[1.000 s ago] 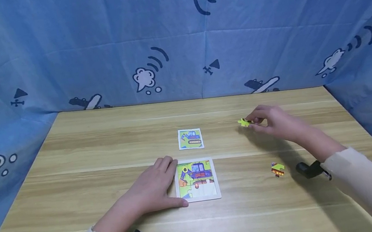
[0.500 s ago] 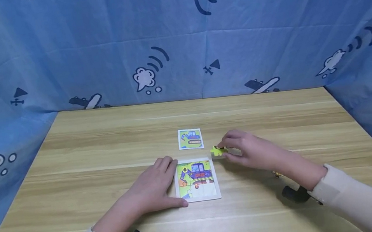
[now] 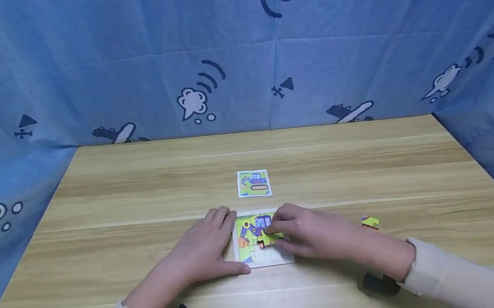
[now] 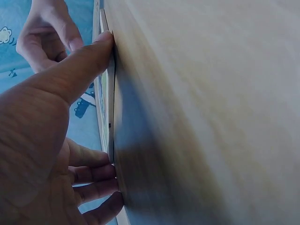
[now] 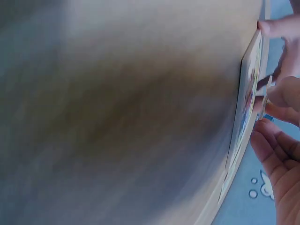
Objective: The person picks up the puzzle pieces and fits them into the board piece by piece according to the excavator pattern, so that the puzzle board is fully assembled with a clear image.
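Note:
In the head view, a square jigsaw puzzle board [image 3: 268, 263] with a white rim lies on the table, bearing a partly assembled digger picture. My left hand [image 3: 207, 245] rests along its left side, thumb touching the near edge and fingertips at the far left corner. My right hand [image 3: 315, 231] pinches a yellow-green puzzle piece [image 3: 267, 237] between thumb and fingers over the board. From the right wrist, that piece appears edge-on and tilted, just off the board's face. The right fingers hide the board's right part in the head view.
Beyond the board lies a small picture card [image 3: 253, 184] of the same digger. Another loose puzzle piece [image 3: 370, 222] sits to the right, partly behind my right forearm. A blue patterned cloth [image 3: 148, 83] hangs behind the wooden table [image 3: 139, 189].
My right hand has carried the yellow-green puzzle piece from the far right of the table leftward and nearer, over the board. My left hand has stayed in place.

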`<state>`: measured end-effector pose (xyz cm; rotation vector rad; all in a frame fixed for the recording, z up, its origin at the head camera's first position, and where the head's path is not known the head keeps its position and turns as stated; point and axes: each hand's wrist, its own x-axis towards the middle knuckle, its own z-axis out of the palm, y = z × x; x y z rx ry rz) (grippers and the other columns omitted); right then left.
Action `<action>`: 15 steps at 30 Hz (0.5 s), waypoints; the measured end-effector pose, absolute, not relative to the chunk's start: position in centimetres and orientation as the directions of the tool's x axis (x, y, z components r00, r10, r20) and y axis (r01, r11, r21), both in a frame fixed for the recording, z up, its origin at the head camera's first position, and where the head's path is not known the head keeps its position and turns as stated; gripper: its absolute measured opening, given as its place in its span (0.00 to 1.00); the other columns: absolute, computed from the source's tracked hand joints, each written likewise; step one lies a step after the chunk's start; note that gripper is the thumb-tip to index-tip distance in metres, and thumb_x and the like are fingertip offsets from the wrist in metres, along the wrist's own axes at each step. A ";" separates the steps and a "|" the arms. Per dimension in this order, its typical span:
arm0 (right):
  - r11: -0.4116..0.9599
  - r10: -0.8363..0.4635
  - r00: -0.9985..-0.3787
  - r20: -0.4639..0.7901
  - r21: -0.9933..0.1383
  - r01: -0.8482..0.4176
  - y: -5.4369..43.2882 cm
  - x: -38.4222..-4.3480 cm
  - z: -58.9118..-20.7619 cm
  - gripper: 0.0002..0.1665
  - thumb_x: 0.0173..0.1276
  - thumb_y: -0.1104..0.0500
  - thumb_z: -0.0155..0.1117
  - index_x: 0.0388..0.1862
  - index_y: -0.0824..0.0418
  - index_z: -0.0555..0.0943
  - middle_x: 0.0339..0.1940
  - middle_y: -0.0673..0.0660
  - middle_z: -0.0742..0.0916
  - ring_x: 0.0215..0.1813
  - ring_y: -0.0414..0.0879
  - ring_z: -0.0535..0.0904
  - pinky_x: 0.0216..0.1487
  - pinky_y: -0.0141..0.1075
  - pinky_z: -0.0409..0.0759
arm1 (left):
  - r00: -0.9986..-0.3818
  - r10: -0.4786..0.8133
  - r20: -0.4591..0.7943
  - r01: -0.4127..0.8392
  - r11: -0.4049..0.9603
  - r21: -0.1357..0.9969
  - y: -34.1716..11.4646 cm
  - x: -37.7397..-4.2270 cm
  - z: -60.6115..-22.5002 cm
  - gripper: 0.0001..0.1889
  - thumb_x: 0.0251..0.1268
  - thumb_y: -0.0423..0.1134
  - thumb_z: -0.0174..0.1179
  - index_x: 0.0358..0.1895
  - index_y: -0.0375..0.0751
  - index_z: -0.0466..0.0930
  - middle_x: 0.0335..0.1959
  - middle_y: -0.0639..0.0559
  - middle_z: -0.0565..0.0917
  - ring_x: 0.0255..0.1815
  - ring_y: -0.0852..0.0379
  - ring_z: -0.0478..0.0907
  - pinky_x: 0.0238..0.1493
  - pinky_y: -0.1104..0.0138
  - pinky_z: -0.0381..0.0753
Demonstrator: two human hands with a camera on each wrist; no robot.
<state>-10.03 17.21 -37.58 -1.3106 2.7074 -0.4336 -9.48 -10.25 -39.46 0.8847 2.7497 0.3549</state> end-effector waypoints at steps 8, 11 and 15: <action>0.554 -0.813 -0.583 0.009 -0.296 -0.778 16.1 -9.0 -38.1 0.17 0.73 0.54 0.70 0.59 0.53 0.88 0.53 0.50 0.86 0.51 0.38 0.82 0.53 0.31 0.86 | -0.791 0.595 -0.144 0.539 0.788 0.297 -10.2 -9.5 -39.4 0.62 0.52 0.77 0.68 0.79 0.32 0.62 0.73 0.40 0.70 0.72 0.45 0.70 0.70 0.52 0.78; 0.545 -0.820 -0.572 0.013 -0.283 -0.789 15.9 -8.8 -38.2 0.17 0.73 0.53 0.70 0.59 0.54 0.88 0.53 0.51 0.86 0.51 0.38 0.82 0.52 0.31 0.86 | -0.790 0.597 -0.136 0.543 0.786 0.296 -10.3 -9.4 -39.4 0.61 0.52 0.76 0.69 0.78 0.32 0.63 0.72 0.40 0.71 0.71 0.45 0.70 0.69 0.52 0.79; 0.543 -0.824 -0.566 0.021 -0.254 -0.801 15.8 -8.5 -38.3 0.17 0.73 0.53 0.70 0.58 0.54 0.88 0.52 0.52 0.86 0.50 0.39 0.82 0.51 0.30 0.86 | -0.790 0.600 -0.131 0.544 0.782 0.304 -10.2 -9.4 -39.4 0.60 0.53 0.75 0.69 0.78 0.32 0.63 0.72 0.40 0.71 0.71 0.45 0.70 0.69 0.52 0.79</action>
